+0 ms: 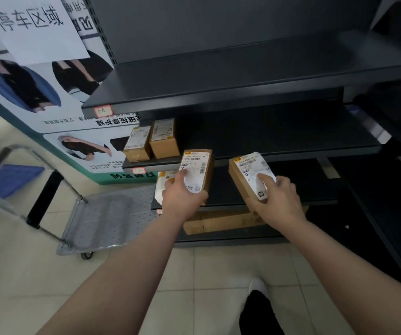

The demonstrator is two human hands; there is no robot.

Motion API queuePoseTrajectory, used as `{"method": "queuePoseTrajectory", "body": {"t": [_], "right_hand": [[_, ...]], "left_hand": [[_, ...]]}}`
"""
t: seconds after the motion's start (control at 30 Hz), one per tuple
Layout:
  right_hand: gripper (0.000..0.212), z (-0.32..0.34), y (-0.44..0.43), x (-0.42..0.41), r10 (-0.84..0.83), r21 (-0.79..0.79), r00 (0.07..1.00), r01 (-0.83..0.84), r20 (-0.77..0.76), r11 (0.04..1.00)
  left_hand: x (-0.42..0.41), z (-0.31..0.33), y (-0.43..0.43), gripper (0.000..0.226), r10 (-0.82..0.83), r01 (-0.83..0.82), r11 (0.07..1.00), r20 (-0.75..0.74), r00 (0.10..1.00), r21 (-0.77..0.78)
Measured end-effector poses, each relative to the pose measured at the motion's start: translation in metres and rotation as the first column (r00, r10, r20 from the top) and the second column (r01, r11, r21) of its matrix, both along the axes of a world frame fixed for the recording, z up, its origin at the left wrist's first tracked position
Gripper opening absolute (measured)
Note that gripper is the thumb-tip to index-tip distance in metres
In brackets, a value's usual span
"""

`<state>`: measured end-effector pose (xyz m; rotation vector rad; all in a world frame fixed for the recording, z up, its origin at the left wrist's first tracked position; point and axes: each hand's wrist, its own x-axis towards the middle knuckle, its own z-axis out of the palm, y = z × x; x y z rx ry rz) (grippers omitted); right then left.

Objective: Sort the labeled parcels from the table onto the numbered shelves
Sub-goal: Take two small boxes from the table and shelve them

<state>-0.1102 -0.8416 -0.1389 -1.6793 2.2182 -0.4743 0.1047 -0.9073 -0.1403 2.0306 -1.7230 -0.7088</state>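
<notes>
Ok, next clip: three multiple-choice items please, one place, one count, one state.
1. Where is the trolley? A on a shelf; B on the floor left of the rack; C behind the person.
2. How many brown boxes stand on the second visible shelf? A two; B four; C none.
3. What is the right hand doing? A hanging idle; B pushing the trolley; C gripping a labeled parcel.
B, its deck lies beside the rack; A, a pair stands at its left end; C, it is curled round one.

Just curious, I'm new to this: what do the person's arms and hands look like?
No sleeves show: the left forearm and right forearm are bare. The left hand and right hand wear no gloves; no watch, ring or bracelet is visible.
</notes>
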Motion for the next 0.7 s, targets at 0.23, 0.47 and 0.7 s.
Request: {"method": "queuePoseTrajectory", "body": {"t": [0.23, 0.47, 0.7], "right_hand": [[0.078, 0.000, -0.113, -0.042, 0.098, 0.001, 0.995, -0.098, 0.006, 0.995], [0.066, -0.019, -0.175, -0.059, 0.206, 0.030, 0.978, -0.204, -0.043, 0.978], [0.075, -0.027, -0.207, -0.061, 0.235, 0.100, 0.972, -0.231, -0.026, 0.968]], "left_hand": [[-0.031, -0.001, -0.099, 0.087, 0.074, -0.076, 0.996, 0.055, 0.996, 0.038], [-0.061, -0.026, -0.159, 0.072, 0.076, -0.081, 0.996, 0.150, 0.986, 0.031], [-0.054, -0.027, -0.161, 0.061, -0.112, 0.207, 0.972, 0.554, 0.825, -0.112]]}}
